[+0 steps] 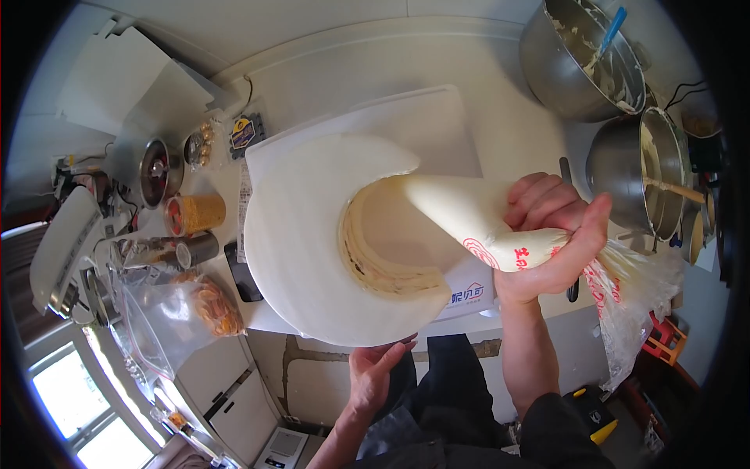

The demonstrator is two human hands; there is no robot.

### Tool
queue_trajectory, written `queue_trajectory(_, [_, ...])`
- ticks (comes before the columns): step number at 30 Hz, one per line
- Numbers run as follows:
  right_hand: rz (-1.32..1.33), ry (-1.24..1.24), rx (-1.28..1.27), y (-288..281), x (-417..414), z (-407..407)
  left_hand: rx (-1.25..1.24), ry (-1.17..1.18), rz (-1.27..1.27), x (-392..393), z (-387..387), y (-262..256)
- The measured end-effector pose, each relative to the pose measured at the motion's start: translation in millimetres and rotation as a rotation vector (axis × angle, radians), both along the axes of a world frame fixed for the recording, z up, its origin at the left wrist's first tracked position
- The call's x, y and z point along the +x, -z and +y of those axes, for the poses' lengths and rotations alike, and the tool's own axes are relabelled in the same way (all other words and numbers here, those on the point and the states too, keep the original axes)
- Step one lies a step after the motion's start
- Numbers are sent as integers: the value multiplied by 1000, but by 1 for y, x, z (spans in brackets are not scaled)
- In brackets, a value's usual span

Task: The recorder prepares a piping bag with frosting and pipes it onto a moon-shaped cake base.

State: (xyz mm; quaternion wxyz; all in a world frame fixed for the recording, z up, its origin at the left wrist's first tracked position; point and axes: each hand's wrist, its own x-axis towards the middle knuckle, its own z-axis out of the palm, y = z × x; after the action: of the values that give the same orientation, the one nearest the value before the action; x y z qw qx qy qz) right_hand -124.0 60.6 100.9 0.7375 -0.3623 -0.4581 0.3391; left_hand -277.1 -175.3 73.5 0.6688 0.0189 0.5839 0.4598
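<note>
A horseshoe-shaped cake (pixel 299 228) with a smooth white cream top stands before me, its gap facing right. Rougher cream with brownish patches covers its curved inner wall (pixel 357 264). My right hand (pixel 554 234) squeezes a clear piping bag (pixel 463 205) with red print, full of pale cream. The bag's narrow end points at the upper part of the inner wall; its tip is hard to make out. The bag's loose tail hangs behind my wrist. At the cake's near edge is my left hand (pixel 378 366), fingertips partly hidden under the rim; whether they grip anything is unclear.
Two steel mixing bowls (pixel 548 76) (pixel 615 170) with cream and spatulas stand at right. Along the left lie a jar of yellow crumbs (pixel 196 215), bagged dried fruit slices (pixel 217 308), a blueberry pack (pixel 245 135) and a phone (pixel 241 272). A white board (pixel 439 129) lies beneath the cake.
</note>
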Motion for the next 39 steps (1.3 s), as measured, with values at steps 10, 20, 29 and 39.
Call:
queue_trajectory(10, [-25, 136, 4, 0, 1, 9, 1, 24, -12, 6, 0, 2])
queue_trajectory(20, [45, 109, -47, -4, 16, 10, 10, 24, 13, 7, 0, 3])
queue_trajectory(29, [162, 73, -83, -33, 50, -6, -3, -152, 80, 3, 3, 6])
queue_trajectory(39, [378, 3, -264, -30, 59, -9, 58, -319, 110, 0, -7, 13])
